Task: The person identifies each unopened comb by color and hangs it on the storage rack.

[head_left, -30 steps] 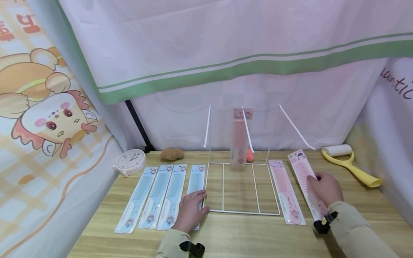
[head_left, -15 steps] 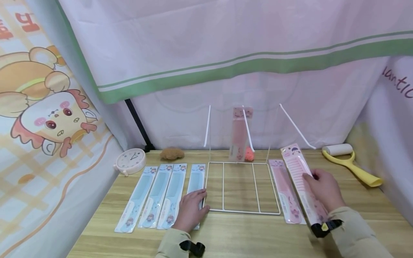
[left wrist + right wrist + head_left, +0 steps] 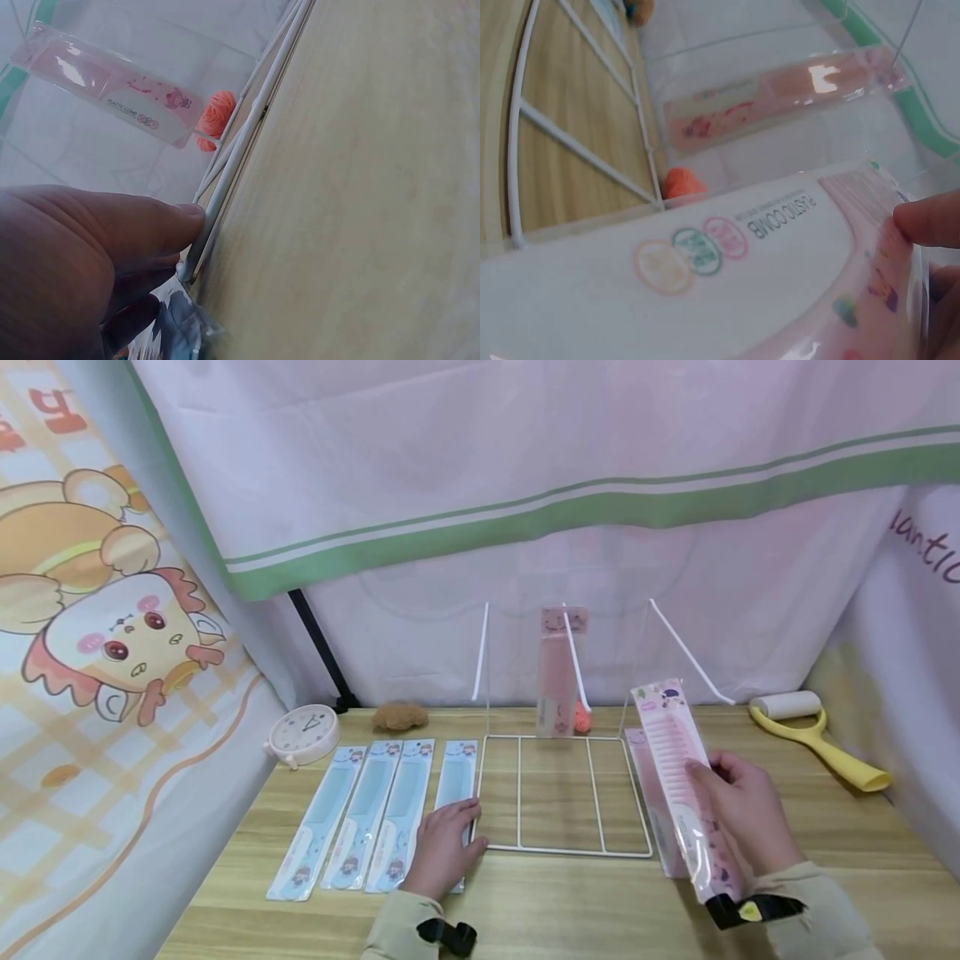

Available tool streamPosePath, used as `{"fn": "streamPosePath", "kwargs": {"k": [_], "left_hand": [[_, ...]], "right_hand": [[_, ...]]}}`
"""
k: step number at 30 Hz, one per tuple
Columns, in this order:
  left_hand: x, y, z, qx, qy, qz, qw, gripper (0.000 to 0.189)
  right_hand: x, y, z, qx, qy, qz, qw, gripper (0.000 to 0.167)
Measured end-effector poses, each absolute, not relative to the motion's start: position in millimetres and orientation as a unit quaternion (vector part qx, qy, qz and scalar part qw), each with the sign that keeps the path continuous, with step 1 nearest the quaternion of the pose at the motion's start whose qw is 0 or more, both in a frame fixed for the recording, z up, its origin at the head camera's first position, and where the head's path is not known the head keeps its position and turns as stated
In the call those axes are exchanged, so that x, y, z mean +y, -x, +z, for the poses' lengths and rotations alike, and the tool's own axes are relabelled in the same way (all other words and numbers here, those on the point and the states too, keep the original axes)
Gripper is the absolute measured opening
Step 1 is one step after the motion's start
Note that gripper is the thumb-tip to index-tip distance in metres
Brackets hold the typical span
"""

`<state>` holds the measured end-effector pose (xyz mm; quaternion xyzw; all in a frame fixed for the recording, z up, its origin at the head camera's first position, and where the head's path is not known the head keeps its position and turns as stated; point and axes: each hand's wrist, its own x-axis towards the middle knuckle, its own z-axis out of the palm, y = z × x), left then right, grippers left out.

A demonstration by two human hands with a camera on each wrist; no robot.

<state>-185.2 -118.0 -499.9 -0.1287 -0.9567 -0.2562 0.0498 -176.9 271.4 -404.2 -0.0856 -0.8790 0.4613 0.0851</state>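
Observation:
My right hand (image 3: 750, 814) grips a packaged pink comb (image 3: 678, 777), thumb on its front, tilted above the table. The right wrist view shows its clear sleeve and printed card (image 3: 780, 247) up close. Partly behind it lies another packaged pink comb (image 3: 652, 802). My left hand (image 3: 446, 847) holds the front left corner of a white wire display rack (image 3: 558, 852), the thumb (image 3: 161, 225) against the wire. A third pink comb pack (image 3: 557, 677) hangs from the rack's middle hook. The outer two hooks bear nothing. Under my left hand lies a packaged blue comb (image 3: 456, 772).
Several packaged blue combs (image 3: 382, 818) lie left of the rack. Behind them are a pink clock (image 3: 303, 735) and a brown fuzzy lump (image 3: 401, 717). A coral-coloured ball (image 3: 582, 718) sits behind the rack. A yellow-handled lint roller (image 3: 817, 743) lies at the back right.
My right hand has lifted the packaged pink comb off the table and carried it left, so it now overlaps the other pink one. My left hand stays at the rack's corner.

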Motion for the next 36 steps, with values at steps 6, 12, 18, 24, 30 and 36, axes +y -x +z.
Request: {"fn": "streamPosePath", "kwargs": {"k": [6,12,18,24,30,36], "left_hand": [[-117.8,184.7,-500.1,-0.956,0.131,-0.255,0.056,0.048],[-117.2,185.4,-500.1,-0.956,0.129,-0.256,0.055,0.048],[-117.2,185.2,-499.5,-0.956,0.126,-0.26,0.05,0.049],[-117.6,186.1,-501.3,-0.958,0.118,-0.257,0.044,0.049],[-117.9,187.1,-503.1,-0.958,0.118,-0.257,0.042,0.05],[-117.7,186.8,-502.4,-0.957,0.12,-0.261,0.046,0.05]], "right_hand": [[259.1,164.6,-394.1,-0.857,0.064,0.503,0.096,0.044],[250.1,155.6,-388.4,-0.815,0.058,0.567,0.108,0.033],[243.7,146.1,-384.9,-0.719,0.024,0.691,0.072,0.017],[237.2,140.0,-389.3,-0.563,-0.099,0.82,0.015,0.019],[232.7,136.8,-392.7,-0.524,-0.17,0.834,-0.034,0.033],[226.5,133.9,-392.4,-0.532,-0.218,0.817,-0.039,0.039]]}}
